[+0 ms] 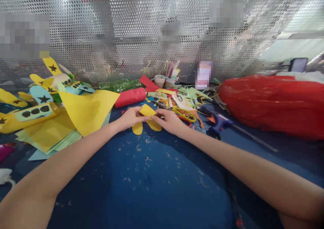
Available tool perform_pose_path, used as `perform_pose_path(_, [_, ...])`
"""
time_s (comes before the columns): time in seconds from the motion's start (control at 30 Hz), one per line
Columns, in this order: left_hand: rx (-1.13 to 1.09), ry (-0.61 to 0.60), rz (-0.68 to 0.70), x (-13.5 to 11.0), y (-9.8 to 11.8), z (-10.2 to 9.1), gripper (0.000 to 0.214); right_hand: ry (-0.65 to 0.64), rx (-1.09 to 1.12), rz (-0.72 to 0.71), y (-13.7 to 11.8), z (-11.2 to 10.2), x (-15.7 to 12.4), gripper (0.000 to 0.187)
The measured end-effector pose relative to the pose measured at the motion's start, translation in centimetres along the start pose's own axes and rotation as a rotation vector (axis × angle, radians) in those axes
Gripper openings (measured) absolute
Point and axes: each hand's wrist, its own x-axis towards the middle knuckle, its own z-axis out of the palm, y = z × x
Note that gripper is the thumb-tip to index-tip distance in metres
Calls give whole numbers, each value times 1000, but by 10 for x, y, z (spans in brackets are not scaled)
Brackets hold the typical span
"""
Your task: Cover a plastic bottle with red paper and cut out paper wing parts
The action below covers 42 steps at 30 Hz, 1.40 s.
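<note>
In the head view my left hand [130, 118] and my right hand [169, 120] meet over the middle of the blue table. Between them they pinch a small yellow piece of paper [147, 109], one hand on each side. Just below it, two yellow rounded paper shapes [137, 128] stick out under my fingers; whether they are joined to the held piece I cannot tell. Behind my left hand lies a bottle wrapped in red paper [130, 97]. Scissors with yellow handles [187, 114] lie beyond my right hand, among paper scraps [181, 100].
Paper-covered toy planes [37, 114] and stacked coloured sheets [58, 141] fill the left side. Green plastic bottles [120, 85] and cups of pens [160, 81] stand behind. A blue glue gun [220, 121] and a large red plastic bag [268, 104] are at right.
</note>
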Motion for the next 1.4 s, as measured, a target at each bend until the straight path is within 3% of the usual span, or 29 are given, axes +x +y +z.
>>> perform_pose_path(0.17, [-61, -2, 7, -1, -1, 0, 38, 27, 43, 38, -2, 1, 0, 32])
perform_pose_path(0.4, [-160, 149, 34, 2, -2, -4, 31, 32, 59, 65, -1, 1, -1, 38])
perform_pose_path(0.63, [-175, 98, 7, 1, 0, -4, 30, 86, 190, 162, -4, 0, -2, 52])
perform_pose_path(0.83, [-206, 67, -16, -2, 3, -2, 29, 64, 108, 64, -7, 0, -2, 30])
perform_pose_path(0.97, [-138, 50, 29, -2, 5, 0, 18, 27, 99, -18, -7, 1, -3, 35])
perform_pose_path(1.13, [-93, 78, 35, -2, 7, 0, 16, 115, 164, 2, -2, 2, -2, 27])
perform_pose_path(1.3, [-103, 64, 17, -3, 7, -2, 27, 240, 406, 65, 4, 1, 2, 23])
perform_pose_path(1.4, [-128, -48, 10, -5, 9, -3, 53, 261, 429, 84, 5, 0, 3, 22])
